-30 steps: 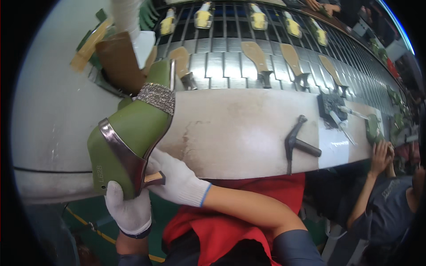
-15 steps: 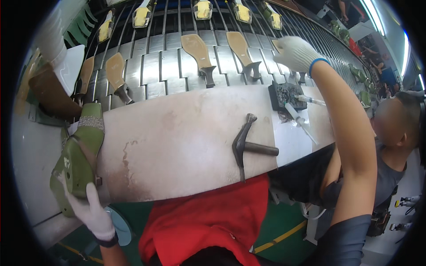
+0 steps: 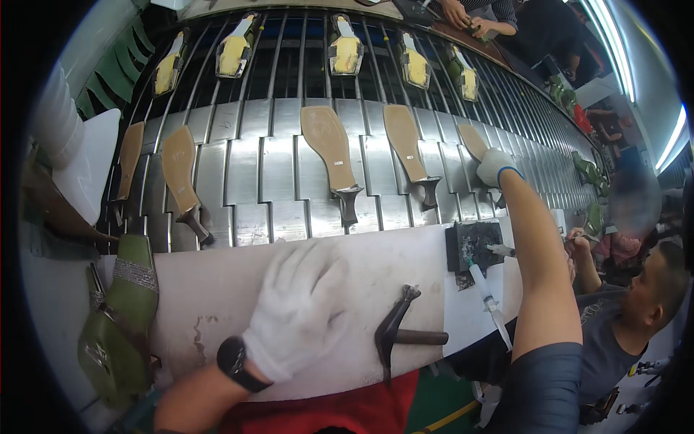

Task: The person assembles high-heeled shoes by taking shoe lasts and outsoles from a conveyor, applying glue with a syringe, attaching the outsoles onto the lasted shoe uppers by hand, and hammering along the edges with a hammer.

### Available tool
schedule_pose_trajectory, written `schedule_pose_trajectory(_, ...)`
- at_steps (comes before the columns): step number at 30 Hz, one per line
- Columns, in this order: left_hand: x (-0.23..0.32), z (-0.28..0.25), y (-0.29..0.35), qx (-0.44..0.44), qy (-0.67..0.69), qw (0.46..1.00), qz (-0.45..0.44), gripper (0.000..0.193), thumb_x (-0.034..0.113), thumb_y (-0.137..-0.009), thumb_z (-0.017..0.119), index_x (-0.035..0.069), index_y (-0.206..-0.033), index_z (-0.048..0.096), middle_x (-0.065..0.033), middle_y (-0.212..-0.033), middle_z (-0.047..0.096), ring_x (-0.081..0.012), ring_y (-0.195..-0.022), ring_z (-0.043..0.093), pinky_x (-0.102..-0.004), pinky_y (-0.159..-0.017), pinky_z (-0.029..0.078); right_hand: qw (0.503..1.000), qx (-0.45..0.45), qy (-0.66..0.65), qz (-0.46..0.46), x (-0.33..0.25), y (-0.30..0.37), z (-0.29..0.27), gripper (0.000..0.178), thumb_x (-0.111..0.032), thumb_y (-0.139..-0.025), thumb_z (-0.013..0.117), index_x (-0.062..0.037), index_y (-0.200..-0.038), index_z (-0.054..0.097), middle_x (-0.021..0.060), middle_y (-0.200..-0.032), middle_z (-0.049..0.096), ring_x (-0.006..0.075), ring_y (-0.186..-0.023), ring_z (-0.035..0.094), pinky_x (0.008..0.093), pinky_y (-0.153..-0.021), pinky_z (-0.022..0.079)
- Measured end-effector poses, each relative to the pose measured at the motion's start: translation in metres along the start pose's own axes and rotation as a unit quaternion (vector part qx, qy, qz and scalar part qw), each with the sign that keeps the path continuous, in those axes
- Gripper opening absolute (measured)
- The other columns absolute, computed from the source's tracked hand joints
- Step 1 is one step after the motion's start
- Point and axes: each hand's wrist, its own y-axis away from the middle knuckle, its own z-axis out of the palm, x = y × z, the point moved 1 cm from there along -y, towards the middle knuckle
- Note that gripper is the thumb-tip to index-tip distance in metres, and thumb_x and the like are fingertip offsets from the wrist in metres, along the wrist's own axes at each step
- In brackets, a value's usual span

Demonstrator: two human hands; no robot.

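Note:
My left hand [image 3: 298,311], in a white glove with a black watch at the wrist, is over the pale work board, open and empty, its fingers stretched and blurred. Far right, my white-gloved right hand [image 3: 497,166] is closed around the heel end of a tan shoe sole [image 3: 472,141] on the metal conveyor; its fingertips are partly hidden. Two green shoe lasts [image 3: 119,347] with glittery straps lie together at the board's left end. A hammer [image 3: 405,335] rests right of my left hand.
More tan heeled soles [image 3: 325,141] lie along the slatted conveyor [image 3: 278,155]. Behind them are several yellow-padded shoe pieces [image 3: 345,56]. A black block [image 3: 473,242] and a syringe [image 3: 486,289] sit at the board's right. A co-worker [image 3: 614,325] is close on the right.
My left hand has let go of the green shoe last and moved right over the board. My right hand has come down onto the far-right sole. The view has tilted toward the conveyor.

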Motion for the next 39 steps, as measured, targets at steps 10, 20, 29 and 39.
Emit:
schedule_pose_trajectory(10,-0.016,0.012,-0.033,-0.063,0.035,0.996,0.045,0.075,0.023,-0.069,0.088,-0.005,-0.133,0.063,-0.0273,-0.140,0.064,-0.0486,-0.132,0.060,-0.0690,-0.113,0.043,0.948,0.254,-0.189,0.014,0.021,-0.061,-0.115,0.054,-0.032,-0.096,0.063,0.0052,-0.135,0.068,0.0316,-0.126,0.076,0.0444,-0.122,0.073,0.0515,-0.110,0.055)
schedule_pose_trajectory(20,-0.020,0.000,-0.035,-0.029,0.103,0.994,-0.036,0.056,0.020,-0.077,0.087,-0.001,-0.127,0.070,-0.0203,-0.129,0.074,-0.0415,-0.129,0.068,-0.0633,-0.114,0.047,0.965,0.133,-0.224,0.012,-0.054,-0.213,-0.068,0.115,-0.066,-0.085,0.082,-0.0028,-0.168,0.032,0.0352,-0.144,0.067,0.0472,-0.134,0.067,0.0504,-0.114,0.053)
schedule_pose_trajectory(29,-0.029,-0.001,-0.031,-0.026,0.074,0.997,0.003,0.057,0.026,-0.079,0.085,-0.001,-0.126,0.069,-0.0214,-0.133,0.071,-0.0415,-0.125,0.068,-0.0613,-0.111,0.048,0.988,0.121,-0.055,0.081,-0.094,-0.111,-0.147,0.089,-0.052,-0.090,0.084,-0.0140,-0.160,0.044,0.0249,-0.140,0.066,0.0403,-0.129,0.070,0.0509,-0.110,0.055)
schedule_pose_trajectory(39,-0.013,-0.008,0.002,0.145,-0.008,0.982,0.117,0.074,0.025,-0.080,0.085,0.002,-0.145,0.057,-0.0235,-0.150,0.061,-0.0408,-0.141,0.058,-0.0639,-0.122,0.041,0.833,-0.031,-0.542,-0.106,-0.081,0.248,-0.199,0.071,-0.047,-0.093,0.077,-0.0009,-0.144,0.060,0.0215,-0.114,0.075,0.0361,-0.103,0.076,0.0442,-0.089,0.062)
